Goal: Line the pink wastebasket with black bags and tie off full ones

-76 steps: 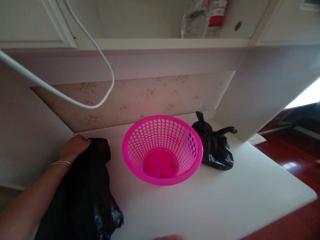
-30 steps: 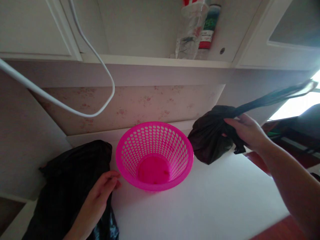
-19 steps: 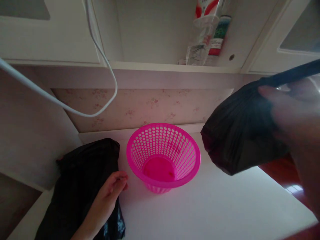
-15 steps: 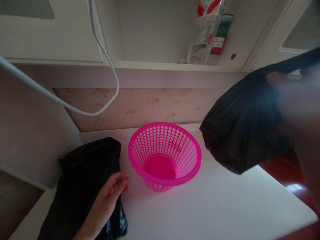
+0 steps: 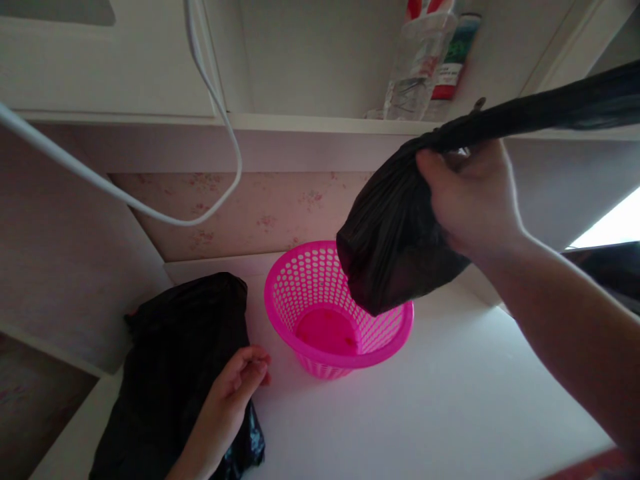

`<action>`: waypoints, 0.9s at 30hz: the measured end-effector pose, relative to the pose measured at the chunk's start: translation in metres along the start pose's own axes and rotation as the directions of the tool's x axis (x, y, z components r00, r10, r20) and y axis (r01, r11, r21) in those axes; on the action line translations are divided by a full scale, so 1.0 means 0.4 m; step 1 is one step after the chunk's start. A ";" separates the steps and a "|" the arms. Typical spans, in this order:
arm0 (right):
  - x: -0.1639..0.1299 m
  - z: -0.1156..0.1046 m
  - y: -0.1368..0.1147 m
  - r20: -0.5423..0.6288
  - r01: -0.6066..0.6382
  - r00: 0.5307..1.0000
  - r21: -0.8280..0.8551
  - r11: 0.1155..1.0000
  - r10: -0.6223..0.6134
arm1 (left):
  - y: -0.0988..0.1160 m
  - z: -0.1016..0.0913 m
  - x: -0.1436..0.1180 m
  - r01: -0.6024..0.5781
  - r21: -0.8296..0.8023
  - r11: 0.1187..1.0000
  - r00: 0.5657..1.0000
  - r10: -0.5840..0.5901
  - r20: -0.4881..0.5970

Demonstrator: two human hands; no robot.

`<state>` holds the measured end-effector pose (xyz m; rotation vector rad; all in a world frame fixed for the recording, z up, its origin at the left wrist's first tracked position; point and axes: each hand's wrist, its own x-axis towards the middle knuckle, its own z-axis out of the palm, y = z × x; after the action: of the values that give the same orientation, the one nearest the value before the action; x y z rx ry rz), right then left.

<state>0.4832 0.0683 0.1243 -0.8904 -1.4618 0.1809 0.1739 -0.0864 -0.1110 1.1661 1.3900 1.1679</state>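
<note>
Over the pink basket (image 5: 281,319) on the white counter (image 5: 430,413), the person's right hand (image 5: 470,200) holds a small black bag (image 5: 390,247) in the air. The fingers are closed round its gathered neck. The bag's long twisted top (image 5: 550,113) stretches away to the upper right, and where it ends is out of sight. The bulging bottom of the bag hangs above the right half of the basket and just inside the line of its rim. I cannot tell whether it touches the far wall. The basket looks almost empty, with only a few small red specks on its floor.

The left hand (image 5: 240,380) lies on a larger black bag (image 5: 185,360) slumped on the counter just left of the basket. Its fingers are loosely curled, and it seems to rest there rather than grip.

To my eye, the work is at the point where the lifted bag is poised over the basket and nothing has been let go. Setting it in cleanly would call for bringing it a little left toward the middle and lowering it. The light basket could tip or slide, so the free hand might need to steady its rim.

A white cable (image 5: 150,213) loops down the wall behind. Bottles (image 5: 420,60) stand on the shelf above.
</note>
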 end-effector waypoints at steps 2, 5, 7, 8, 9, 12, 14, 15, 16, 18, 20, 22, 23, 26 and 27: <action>-0.016 0.033 0.013 0.027 -0.050 0.998 0.030 0.998 0.049 | 0.002 0.004 0.001 -0.001 0.002 1.000 1.000 0.001 0.000; -0.051 0.073 0.025 0.110 -0.106 0.987 -0.077 0.991 0.114 | 0.007 0.004 0.005 -0.002 0.015 1.000 1.000 0.002 -0.010; -0.076 0.088 0.034 0.191 -0.113 0.970 -0.187 0.976 0.149 | 0.016 0.000 0.008 -0.014 0.035 0.999 1.000 0.015 -0.020; -0.090 0.093 0.039 0.232 -0.113 0.958 -0.235 0.965 0.169 | 0.023 -0.004 0.009 -0.025 0.046 0.999 0.999 0.026 -0.026; -0.104 0.097 0.044 0.275 -0.106 0.943 -0.279 0.954 0.186 | 0.032 -0.007 0.010 -0.038 0.059 0.998 0.999 0.040 -0.036; -0.154 0.104 0.050 0.386 -0.047 0.900 -0.380 0.924 0.204 | 0.077 -0.009 0.004 -0.089 0.126 0.988 0.993 0.098 -0.065; -0.190 0.109 0.043 0.453 -0.008 0.863 -0.428 0.904 0.222 | 0.120 0.001 -0.003 -0.181 0.202 0.962 0.978 0.199 -0.068; -0.207 0.111 0.037 0.484 -0.001 0.839 -0.453 0.892 0.247 | 0.144 0.011 -0.006 -0.249 0.244 0.937 0.962 0.269 -0.050; -0.225 0.113 0.030 0.512 0.000 0.812 -0.479 0.878 0.279 | 0.168 0.025 -0.008 -0.325 0.284 0.902 0.939 0.342 -0.014; -0.255 0.118 0.019 0.555 0.015 0.767 -0.516 0.856 0.321 | 0.213 0.059 -0.007 -0.474 0.354 0.806 0.875 0.477 0.085; -0.280 0.122 0.018 0.579 0.039 0.744 -0.536 0.843 0.334 | 0.249 0.099 0.005 -0.585 0.411 0.699 0.804 0.566 0.181; -0.297 0.124 0.027 0.600 0.040 0.719 -0.541 0.840 0.352 | 0.273 0.137 0.028 -0.642 0.459 0.613 0.756 0.607 0.246; -0.303 0.125 0.034 0.609 0.026 0.702 -0.540 0.841 0.369 | 0.281 0.154 0.042 -0.654 0.482 0.584 0.745 0.608 0.273; -0.310 0.125 0.063 0.624 -0.058 0.659 -0.515 0.856 0.420 | 0.300 0.189 0.085 -0.637 0.565 0.524 0.754 0.575 0.317; -0.310 0.126 0.073 0.626 -0.107 0.647 -0.491 0.865 0.435 | 0.305 0.196 0.097 -0.616 0.603 0.507 0.769 0.553 0.321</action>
<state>0.4300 0.0333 0.0031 -1.5165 -2.1474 0.5194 0.2586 -0.0295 -0.0009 2.3574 1.4341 1.0208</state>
